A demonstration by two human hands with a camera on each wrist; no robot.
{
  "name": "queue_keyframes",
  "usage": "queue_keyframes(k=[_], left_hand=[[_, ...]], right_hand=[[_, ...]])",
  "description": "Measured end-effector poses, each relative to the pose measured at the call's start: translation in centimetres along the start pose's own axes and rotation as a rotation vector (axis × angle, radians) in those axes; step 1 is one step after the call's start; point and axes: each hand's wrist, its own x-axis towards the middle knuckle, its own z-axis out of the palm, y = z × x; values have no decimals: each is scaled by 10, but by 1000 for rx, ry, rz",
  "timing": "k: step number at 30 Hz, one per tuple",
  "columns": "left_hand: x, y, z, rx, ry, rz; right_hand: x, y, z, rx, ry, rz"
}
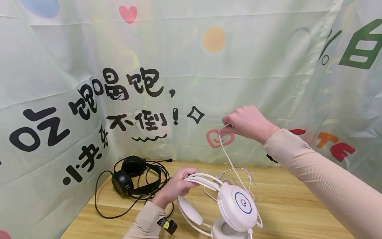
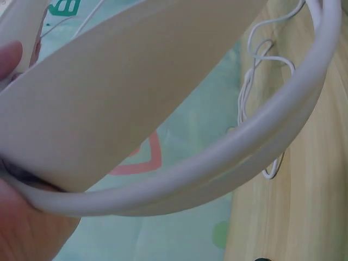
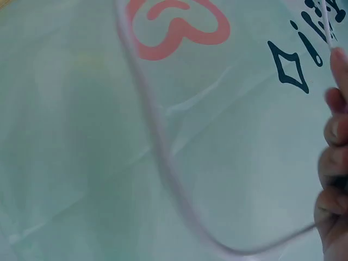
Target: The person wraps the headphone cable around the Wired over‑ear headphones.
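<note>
White headphones (image 1: pixel 237 207) are held by the headband in my left hand (image 1: pixel 176 186), tilted over the table, with a blue ring logo on the upper ear cup. In the left wrist view, the headband's pad (image 2: pixel 125 92) and outer band (image 2: pixel 217 168) cross the picture beside my left hand (image 2: pixel 32 228). My right hand (image 1: pixel 250 122) is raised above and to the right, its curled fingers pinching the white cable (image 1: pixel 229 159), which runs down to the headphones. The right wrist view has the cable (image 3: pixel 157 130) looping into my right hand (image 3: pixel 334 157).
Black headphones (image 1: pixel 122 182) with a coiled black cable lie at the left of the wooden table (image 1: pixel 286 199). More white cable (image 1: pixel 244 171) lies behind the white headphones. A printed cloth (image 1: pixel 179 49) hangs behind and on the left.
</note>
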Motion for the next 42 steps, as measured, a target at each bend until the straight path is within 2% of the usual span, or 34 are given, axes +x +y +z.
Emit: queue_keyframes(k=[7,11,14,20,25,32,42], left_hand=[[2,2,5,-29,-59,8],[3,2,8,-35,-85,-1],[5,4,11,-17,-91,-22],[10,4,15,37,-44,-31],[12,3,14,35,17,-62],[13,2,15,65,5,-7],[12,-3,17,36,76,9]], right_hand=[[8,-11,0,-28,51,52],[11,-18,1,-19,20,66],[14,-30,-2,-22,-29,47],[22,-71,-13,-69,-73,-65],[22,-94,-16,-144,-18,-143],[18,-100,-13,-173,24,-153],[11,-104,-12,-132,27,-129]])
